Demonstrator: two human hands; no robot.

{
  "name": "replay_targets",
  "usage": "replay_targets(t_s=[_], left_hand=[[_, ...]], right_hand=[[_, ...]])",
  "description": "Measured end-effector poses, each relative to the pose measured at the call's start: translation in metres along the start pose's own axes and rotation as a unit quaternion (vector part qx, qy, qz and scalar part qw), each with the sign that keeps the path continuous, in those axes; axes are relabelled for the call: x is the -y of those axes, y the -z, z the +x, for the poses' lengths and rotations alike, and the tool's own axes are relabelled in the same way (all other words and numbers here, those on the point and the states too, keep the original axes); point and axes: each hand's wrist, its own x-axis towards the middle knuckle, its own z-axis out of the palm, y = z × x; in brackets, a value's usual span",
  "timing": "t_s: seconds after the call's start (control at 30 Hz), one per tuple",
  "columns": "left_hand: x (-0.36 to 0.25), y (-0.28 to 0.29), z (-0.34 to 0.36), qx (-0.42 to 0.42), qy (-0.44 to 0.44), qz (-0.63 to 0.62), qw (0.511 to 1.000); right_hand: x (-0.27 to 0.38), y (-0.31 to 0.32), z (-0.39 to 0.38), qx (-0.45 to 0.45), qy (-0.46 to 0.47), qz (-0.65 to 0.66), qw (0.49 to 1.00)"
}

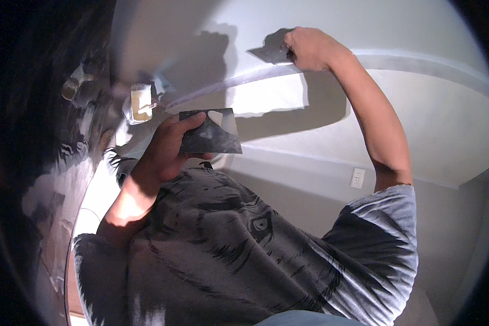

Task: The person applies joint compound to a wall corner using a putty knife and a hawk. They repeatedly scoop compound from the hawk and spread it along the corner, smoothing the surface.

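Observation:
My left hand grips a flat dark metal plate, with a dab of white paste near its upper right corner. My right hand is raised at the top of the view, closed on a dark-bladed scraper at a pale wall surface, just above a curved band. The scraper's handle is mostly hidden by my fingers, and I cannot tell whether its blade touches the surface.
A pale container with something sticking out sits left of the plate. A white power outlet is on the lower wall at right. Blotched dark surfaces and a thin cable run along the left side.

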Motion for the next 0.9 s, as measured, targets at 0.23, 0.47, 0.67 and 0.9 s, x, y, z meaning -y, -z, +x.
replay_targets(t_s=[0.23, 0.47, 0.67, 0.9], left_hand=[[0.001, -0.007, -0.011, -0.014, 0.001, 0.004, 1.0], [0.0, -0.012, -0.015, -0.01, 0.009, 0.002, 1.0], [0.001, -0.015, -0.01, 0.008, 0.005, 0.006, 1.0], [0.001, -0.024, -0.009, 0.023, 0.019, 0.005, 1.0]], right_hand=[[-0.008, -0.012, 0.017, 0.03, 0.003, -0.026, 0.999], [-0.004, -0.023, 0.018, 0.056, -0.003, -0.056, 0.997], [0.007, -0.027, 0.018, 0.114, -0.018, -0.111, 0.987], [0.013, -0.03, 0.002, 0.119, 0.011, -0.106, 0.987]])
